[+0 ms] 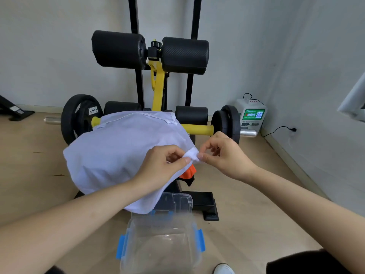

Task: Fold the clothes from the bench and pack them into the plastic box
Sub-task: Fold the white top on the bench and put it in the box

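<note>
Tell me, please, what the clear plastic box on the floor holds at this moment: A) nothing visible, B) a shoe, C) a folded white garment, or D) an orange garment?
A: the plastic box shows only its bare clear bottom, and the white garment is pinched between the left hand and right hand, outside it.

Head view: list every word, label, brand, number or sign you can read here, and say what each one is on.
Nothing is sharp enough to quote.
Weight plate: two lines of white lettering, too blurred to read.
White box by the wall: green label with a QR code and white characters, too small to read.
Top of the same box: short red print, too blurred.
White garment and plastic box: no text visible.
</note>
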Available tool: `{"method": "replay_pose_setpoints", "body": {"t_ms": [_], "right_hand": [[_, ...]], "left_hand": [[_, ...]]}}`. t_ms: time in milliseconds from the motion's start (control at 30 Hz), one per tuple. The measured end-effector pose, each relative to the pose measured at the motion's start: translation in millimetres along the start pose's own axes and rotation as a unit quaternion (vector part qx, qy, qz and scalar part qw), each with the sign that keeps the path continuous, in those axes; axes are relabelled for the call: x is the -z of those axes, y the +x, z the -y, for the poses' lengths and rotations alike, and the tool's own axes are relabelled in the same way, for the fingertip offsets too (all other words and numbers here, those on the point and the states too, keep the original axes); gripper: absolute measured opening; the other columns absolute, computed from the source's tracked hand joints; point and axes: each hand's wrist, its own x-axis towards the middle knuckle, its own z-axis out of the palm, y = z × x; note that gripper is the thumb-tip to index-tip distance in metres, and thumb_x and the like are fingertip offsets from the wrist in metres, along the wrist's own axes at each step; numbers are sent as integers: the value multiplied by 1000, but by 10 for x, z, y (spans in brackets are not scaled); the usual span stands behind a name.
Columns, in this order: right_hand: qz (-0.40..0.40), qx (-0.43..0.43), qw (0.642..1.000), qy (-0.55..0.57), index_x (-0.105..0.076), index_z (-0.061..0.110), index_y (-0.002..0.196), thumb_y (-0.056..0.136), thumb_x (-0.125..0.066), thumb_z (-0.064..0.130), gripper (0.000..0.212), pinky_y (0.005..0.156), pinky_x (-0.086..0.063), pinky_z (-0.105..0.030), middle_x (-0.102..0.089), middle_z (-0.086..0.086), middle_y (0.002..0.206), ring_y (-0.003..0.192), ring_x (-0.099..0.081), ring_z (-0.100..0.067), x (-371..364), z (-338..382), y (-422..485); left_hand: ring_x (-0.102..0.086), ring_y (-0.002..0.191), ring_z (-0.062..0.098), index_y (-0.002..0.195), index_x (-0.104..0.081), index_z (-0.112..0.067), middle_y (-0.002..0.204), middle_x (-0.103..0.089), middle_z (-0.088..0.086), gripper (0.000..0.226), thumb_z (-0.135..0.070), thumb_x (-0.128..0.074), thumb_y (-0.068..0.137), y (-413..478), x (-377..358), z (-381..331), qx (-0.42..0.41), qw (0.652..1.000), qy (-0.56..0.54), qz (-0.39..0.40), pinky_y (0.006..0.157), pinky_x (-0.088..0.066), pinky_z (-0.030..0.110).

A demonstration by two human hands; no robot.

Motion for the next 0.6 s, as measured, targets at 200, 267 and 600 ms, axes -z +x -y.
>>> {"method": "replay_pose_setpoints", "body": {"t_ms": [200,267,600], "right_hand": [[110,-56,983,137,-56,28,133,87,-71,43,51,104,-45,-31,-65,11,126,119,-58,-4,-94,43,36],[129,-60,979,145,-62,26,127,85,-70,50,49,100,-50,-40,-68,6,120,115,-62,-10,-167,62,38],[-21,-39,972,229,-68,-2,82,93,-67,18,23,64,-47,-22,-62,-4,71,66,-56,-11,-237,199,162]], "left_hand": [[-72,91,21,99,-72,-14,92,-77,4,17,-29,-71,92,24,228,-51,-11,997,-36,70,91,-53,39],[-73,92,18,100,-71,-13,93,-76,2,12,-21,-70,92,8,288,-68,-14,995,-39,86,91,-53,34],[-65,79,8,92,-73,-16,86,-73,1,15,-26,-81,84,-109,408,193,58,983,47,165,76,-53,34]]}}
